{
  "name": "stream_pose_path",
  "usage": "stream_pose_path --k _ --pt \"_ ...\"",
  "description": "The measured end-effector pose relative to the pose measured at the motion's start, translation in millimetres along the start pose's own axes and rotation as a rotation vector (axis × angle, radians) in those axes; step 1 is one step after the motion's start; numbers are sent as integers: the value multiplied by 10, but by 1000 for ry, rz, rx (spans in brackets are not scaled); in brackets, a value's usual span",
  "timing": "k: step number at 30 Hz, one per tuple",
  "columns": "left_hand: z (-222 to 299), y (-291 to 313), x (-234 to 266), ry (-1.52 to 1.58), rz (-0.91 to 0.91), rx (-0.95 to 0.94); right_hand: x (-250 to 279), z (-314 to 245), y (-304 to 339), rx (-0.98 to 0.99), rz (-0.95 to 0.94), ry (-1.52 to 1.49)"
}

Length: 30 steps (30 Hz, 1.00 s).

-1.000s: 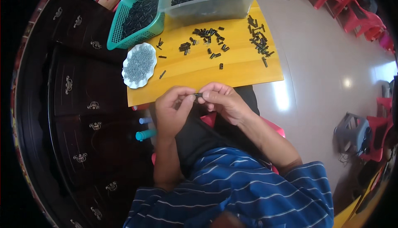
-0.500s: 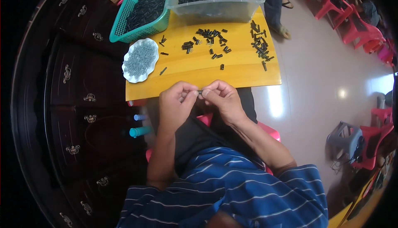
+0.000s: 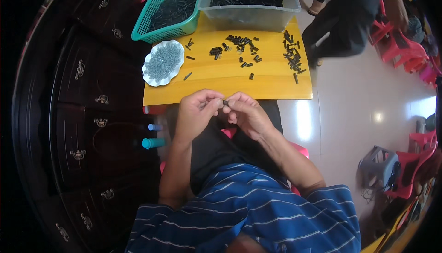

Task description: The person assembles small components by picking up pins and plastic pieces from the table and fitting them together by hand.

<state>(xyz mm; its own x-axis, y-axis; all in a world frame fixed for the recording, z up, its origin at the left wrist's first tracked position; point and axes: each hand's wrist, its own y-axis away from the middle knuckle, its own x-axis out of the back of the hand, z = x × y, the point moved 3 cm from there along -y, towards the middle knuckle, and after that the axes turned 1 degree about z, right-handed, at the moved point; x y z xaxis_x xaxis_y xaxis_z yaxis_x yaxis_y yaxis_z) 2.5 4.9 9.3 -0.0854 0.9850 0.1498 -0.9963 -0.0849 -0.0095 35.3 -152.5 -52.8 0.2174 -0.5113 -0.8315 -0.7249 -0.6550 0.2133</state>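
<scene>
Just off the near edge of the yellow table point(image 3: 207, 92), my left hand point(image 3: 197, 114) and my right hand point(image 3: 251, 116) meet at their fingertips. Between them they pinch a small black plastic piece point(image 3: 225, 102), mostly covered by the fingers. Short black pieces point(image 3: 241, 41) lie scattered on the tabletop beyond my hands. At the table's right side is a pile of longer, thin black parts point(image 3: 292, 57). A white scalloped plate point(image 3: 151, 81) to the left holds a heap of small, greyish, pin-like pieces point(image 3: 164, 62).
A green basket point(image 3: 172, 31) and a clear plastic bin point(image 3: 248, 18), both full of black pieces, stand at the far edge. A person in dark trousers point(image 3: 343, 20) is beside the table's right side. Dark drawers point(image 3: 69, 110) line the left; red chairs point(image 3: 405, 46) stand right.
The person in dark trousers has moved nearer the table on the right. My view has shifted slightly. My fingertips stay together on the black piece, with the right fingers slightly repositioned.
</scene>
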Motion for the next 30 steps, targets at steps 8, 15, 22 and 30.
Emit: stream_pose_path --k 8,15,22,30 --pt "-36 -9 0 87 -6 58 -74 -10 12 90 33 272" --pt "16 -78 -40 -25 28 53 -73 -100 -5 130 24 492" --pt "-36 20 -90 -156 70 -101 -24 -9 2 268 2 683" --pt "46 72 -5 -301 49 -188 29 72 -28 174 -90 581"
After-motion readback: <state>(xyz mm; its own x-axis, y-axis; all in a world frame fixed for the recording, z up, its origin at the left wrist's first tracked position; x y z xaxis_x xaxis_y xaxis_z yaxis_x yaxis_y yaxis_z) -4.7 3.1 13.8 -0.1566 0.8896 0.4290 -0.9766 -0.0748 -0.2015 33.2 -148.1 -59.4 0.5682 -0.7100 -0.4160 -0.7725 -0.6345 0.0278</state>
